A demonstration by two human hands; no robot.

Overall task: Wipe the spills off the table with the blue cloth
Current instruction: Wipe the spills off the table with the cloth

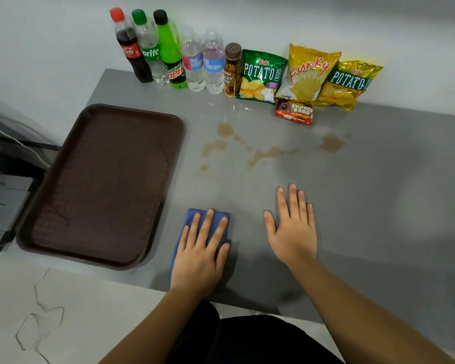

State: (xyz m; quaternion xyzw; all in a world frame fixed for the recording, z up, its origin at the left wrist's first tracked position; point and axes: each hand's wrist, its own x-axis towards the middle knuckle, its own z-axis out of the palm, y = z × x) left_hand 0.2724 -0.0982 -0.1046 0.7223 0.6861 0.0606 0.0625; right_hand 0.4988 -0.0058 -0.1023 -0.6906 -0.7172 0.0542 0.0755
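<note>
A folded blue cloth [192, 219] lies on the grey table [378, 193] near its front edge. My left hand [202, 253] rests flat on top of it, fingers spread, covering most of it. My right hand [293, 227] lies flat on the bare table just right of the cloth, fingers apart, holding nothing. Light brown spills [265, 153] spread across the table's middle, beyond both hands; one patch [331, 143] lies farther right and another [225, 130] nearer the bottles.
A brown tray [103, 185] sits on the table's left part, overhanging the edge. Several drink bottles [174, 53] and snack bags [307, 74] line the back wall, with a fudge bar pack [294, 112] in front. A dark machine [0, 200] stands left of the table.
</note>
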